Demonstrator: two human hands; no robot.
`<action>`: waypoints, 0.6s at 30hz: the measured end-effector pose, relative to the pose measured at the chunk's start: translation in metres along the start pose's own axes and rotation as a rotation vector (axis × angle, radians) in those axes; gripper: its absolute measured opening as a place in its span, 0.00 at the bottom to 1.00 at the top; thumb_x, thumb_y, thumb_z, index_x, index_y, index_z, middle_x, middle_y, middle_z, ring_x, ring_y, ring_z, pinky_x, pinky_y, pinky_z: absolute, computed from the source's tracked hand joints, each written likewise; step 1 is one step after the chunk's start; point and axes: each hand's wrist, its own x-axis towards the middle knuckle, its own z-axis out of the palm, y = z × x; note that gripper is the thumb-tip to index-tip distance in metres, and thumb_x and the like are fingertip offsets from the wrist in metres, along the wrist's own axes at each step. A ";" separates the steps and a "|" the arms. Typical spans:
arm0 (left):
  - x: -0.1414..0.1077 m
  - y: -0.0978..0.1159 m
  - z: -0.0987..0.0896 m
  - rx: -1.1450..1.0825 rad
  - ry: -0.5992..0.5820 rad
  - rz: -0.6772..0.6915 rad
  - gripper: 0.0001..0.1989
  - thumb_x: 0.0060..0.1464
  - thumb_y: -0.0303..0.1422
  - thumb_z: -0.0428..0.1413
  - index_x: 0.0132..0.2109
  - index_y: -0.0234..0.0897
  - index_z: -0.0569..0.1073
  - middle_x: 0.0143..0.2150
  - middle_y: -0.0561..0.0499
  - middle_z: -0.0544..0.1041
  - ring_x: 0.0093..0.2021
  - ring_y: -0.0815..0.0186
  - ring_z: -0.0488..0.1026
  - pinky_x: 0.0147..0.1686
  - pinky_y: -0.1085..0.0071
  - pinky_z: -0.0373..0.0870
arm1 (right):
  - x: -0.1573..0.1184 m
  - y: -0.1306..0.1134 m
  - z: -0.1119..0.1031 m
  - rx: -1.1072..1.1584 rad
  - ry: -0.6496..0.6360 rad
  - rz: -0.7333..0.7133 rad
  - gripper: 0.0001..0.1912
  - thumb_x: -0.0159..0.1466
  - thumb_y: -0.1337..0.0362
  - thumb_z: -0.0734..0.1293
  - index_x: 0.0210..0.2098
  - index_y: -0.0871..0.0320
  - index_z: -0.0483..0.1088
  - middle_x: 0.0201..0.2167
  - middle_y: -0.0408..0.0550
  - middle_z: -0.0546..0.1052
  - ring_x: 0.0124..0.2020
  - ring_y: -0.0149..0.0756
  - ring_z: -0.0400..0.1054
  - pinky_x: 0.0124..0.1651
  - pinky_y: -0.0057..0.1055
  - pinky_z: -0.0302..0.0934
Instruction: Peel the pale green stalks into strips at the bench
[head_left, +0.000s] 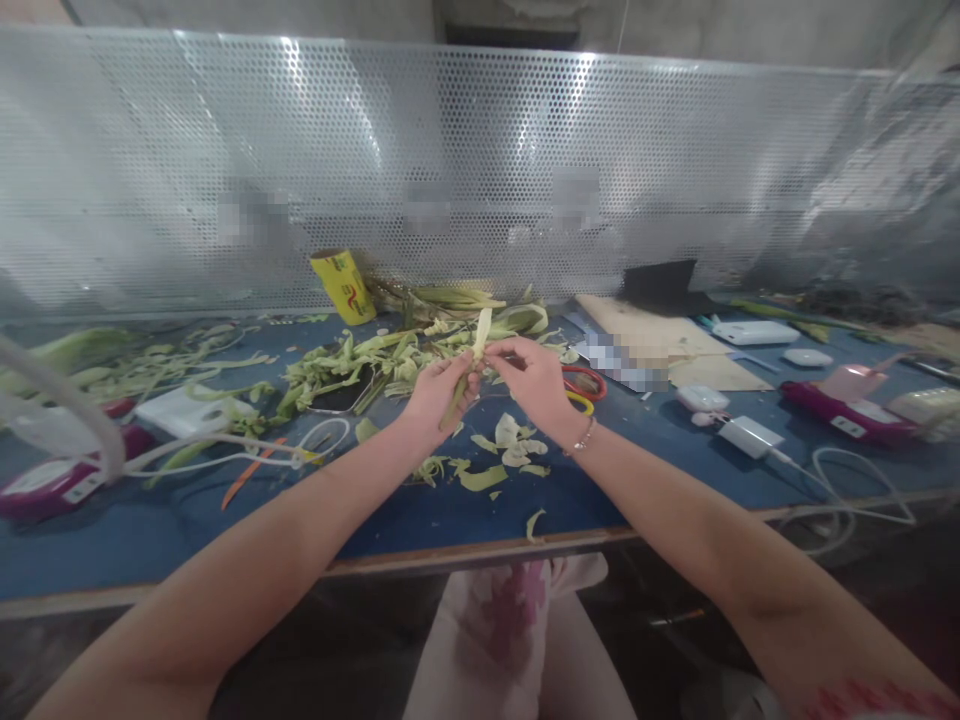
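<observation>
Left hand (pixel 444 392) has its fingers closed round a pale green leafy piece (pixel 484 325), held upright above the desk (pixel 420 515), probably to steady it. Right hand (pixel 529 380): fingers bent, tips pinched in at the piece's side; can't tell if they grip a strip of it. Both meet mid-desk, likely so scraps land close by. Green trimmings (pixel 330 375) pile behind and to the left, white petal-like scraps (pixel 514 442) in front, red-handled scissors (pixel 589 380) just beside right hand.

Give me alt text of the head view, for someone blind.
A left hand and right hand meet on a pale green stalk above a blue table littered with plant scraps; behind are a yellow canister and perforated metal screen.
</observation>
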 end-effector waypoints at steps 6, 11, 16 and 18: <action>0.000 -0.003 -0.001 0.049 0.013 0.019 0.06 0.49 0.28 0.58 0.29 0.29 0.69 0.24 0.52 0.71 0.19 0.81 0.63 0.21 0.83 0.65 | 0.000 0.004 0.001 0.001 0.005 -0.021 0.05 0.56 0.64 0.65 0.29 0.57 0.73 0.31 0.46 0.78 0.33 0.34 0.72 0.39 0.33 0.67; -0.002 -0.003 0.002 0.078 0.036 0.030 0.07 0.49 0.29 0.57 0.27 0.30 0.69 0.23 0.53 0.70 0.19 0.81 0.62 0.21 0.82 0.63 | -0.001 0.003 0.001 -0.027 0.001 -0.042 0.05 0.56 0.66 0.65 0.29 0.56 0.74 0.32 0.47 0.78 0.34 0.35 0.72 0.39 0.32 0.67; -0.003 -0.004 0.003 0.123 0.036 0.081 0.08 0.46 0.30 0.59 0.26 0.30 0.68 0.21 0.54 0.69 0.18 0.80 0.61 0.20 0.81 0.61 | -0.001 0.004 0.002 -0.112 -0.014 -0.171 0.05 0.57 0.67 0.65 0.30 0.55 0.74 0.33 0.46 0.78 0.37 0.36 0.71 0.43 0.35 0.66; -0.003 -0.005 0.003 0.138 0.033 0.102 0.08 0.45 0.30 0.59 0.25 0.30 0.68 0.21 0.54 0.68 0.18 0.80 0.61 0.20 0.81 0.61 | -0.001 0.004 0.003 -0.138 -0.025 -0.211 0.06 0.57 0.67 0.65 0.30 0.54 0.75 0.34 0.46 0.78 0.38 0.36 0.71 0.46 0.36 0.65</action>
